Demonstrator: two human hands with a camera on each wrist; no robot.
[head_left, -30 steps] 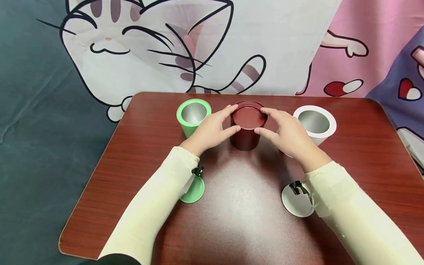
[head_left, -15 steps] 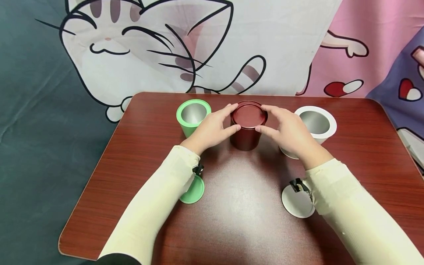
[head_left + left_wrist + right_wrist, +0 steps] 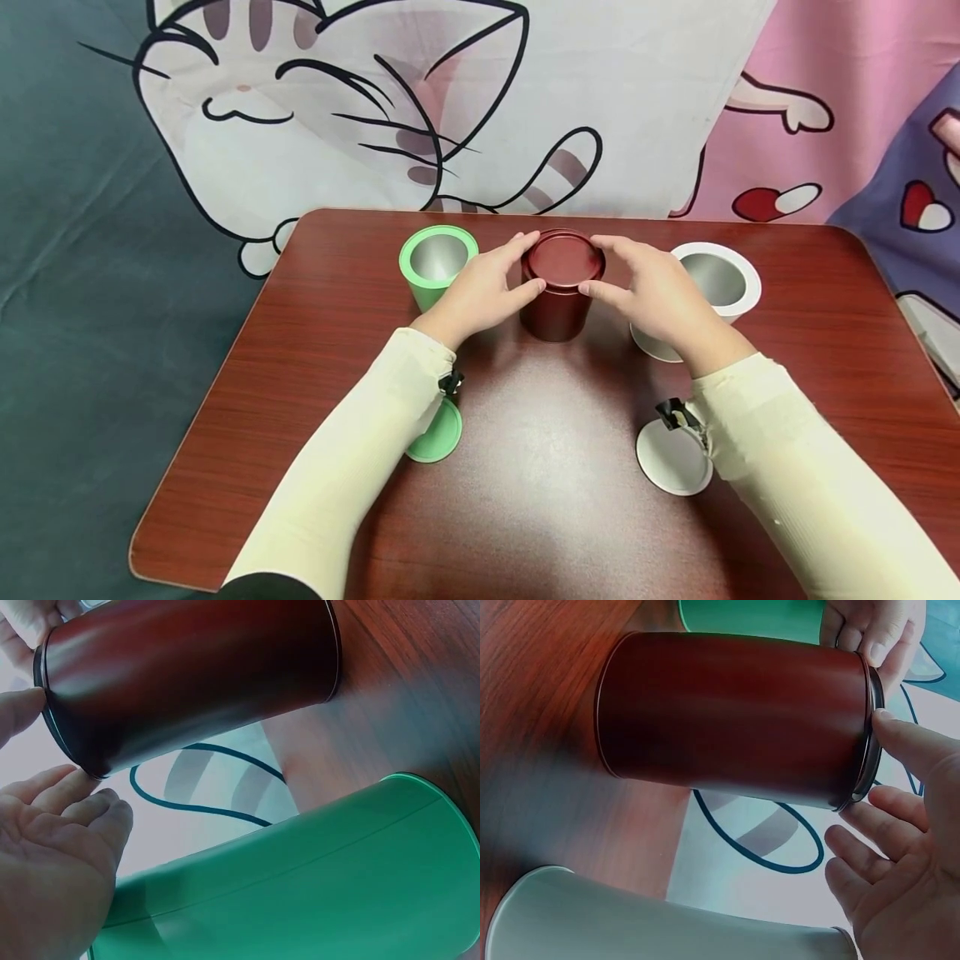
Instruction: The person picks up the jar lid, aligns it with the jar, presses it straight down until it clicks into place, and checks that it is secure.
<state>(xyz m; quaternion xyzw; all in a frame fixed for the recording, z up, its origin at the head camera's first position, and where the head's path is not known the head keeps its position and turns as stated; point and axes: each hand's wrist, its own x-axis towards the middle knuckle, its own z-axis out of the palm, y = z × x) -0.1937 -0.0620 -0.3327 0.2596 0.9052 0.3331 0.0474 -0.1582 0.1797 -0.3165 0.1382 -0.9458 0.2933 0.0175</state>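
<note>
Pinching red lid (image 3: 564,262), seemingly, both hands (image 3: 483,292) (image 3: 654,290)

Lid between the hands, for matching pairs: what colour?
The lid: dark red, clearest in the head view.

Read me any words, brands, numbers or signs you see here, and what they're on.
None. No readable text shows on the red cup, red lid, green cup, green lid, white cup, white lid or backdrop, which shows only drawings. Hidden sides can't be checked.

Three canisters (image 3: 557,317), apparently three lids (image 3: 564,260).
</note>
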